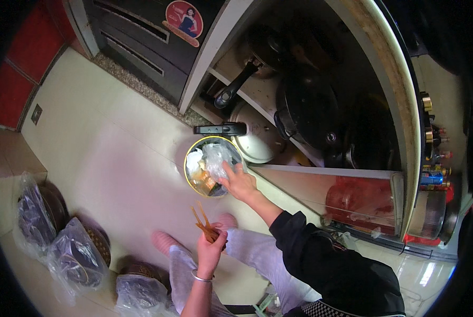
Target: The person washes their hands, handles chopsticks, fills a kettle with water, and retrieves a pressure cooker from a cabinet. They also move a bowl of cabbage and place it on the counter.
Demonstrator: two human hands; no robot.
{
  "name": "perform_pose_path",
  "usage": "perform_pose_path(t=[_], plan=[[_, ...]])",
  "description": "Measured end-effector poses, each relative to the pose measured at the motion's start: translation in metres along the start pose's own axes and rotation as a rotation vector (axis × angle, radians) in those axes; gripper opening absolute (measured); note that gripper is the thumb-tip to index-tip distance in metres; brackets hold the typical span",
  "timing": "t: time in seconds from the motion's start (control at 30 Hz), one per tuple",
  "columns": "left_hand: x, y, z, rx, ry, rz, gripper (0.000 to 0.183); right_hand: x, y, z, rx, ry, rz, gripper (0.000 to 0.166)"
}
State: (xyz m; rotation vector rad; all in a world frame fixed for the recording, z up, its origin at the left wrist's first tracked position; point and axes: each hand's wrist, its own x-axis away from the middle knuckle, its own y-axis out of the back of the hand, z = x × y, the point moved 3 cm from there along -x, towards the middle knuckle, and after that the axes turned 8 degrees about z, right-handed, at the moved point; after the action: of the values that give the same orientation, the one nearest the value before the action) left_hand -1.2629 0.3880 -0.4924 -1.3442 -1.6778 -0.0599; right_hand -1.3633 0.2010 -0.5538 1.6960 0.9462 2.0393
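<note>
My left hand [212, 246], with a silver bangle at the wrist, is closed around a small bundle of thin brown root-like sticks [205, 226]. What they are exactly I cannot tell. Ahead of it stands a round waste bin [187, 183] with a yellow rim. My right hand [239, 181] reaches over the bin's near right side, fingers apart, its fingertips against a crumpled clear plastic bag [216, 155] inside. White crumpled material [194, 159] and orange-brown scraps [208, 182] also lie in the bin.
Behind the bin, an open cabinet holds dark pots [307, 107] and a black-handled pan [236, 85]. A pale pot lid [256, 138] leans beside the bin. Several plastic-covered round objects [77, 253] line the lower left. An open cabinet door [339, 194] stands at right, below the counter edge [409, 79].
</note>
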Motion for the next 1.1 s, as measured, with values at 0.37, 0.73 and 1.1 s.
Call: perform_pose_path(t=[0.37,0.73,1.1], plan=[[-0.024,0.003,-0.003,0.145,0.000,-0.014,0.026,0.044,-0.055,-0.049,-1.002,-0.069,-0.575,0.071],[-0.016,0.015,0.000,0.162,0.006,-0.064,0.027,-0.040,-0.155,-0.031,-1.840,-0.211,-0.275,0.037],[-0.001,0.017,0.002,0.180,-0.043,-0.004,0.022,-0.031,-0.177,0.039,-1.532,-0.240,-0.255,0.015]])
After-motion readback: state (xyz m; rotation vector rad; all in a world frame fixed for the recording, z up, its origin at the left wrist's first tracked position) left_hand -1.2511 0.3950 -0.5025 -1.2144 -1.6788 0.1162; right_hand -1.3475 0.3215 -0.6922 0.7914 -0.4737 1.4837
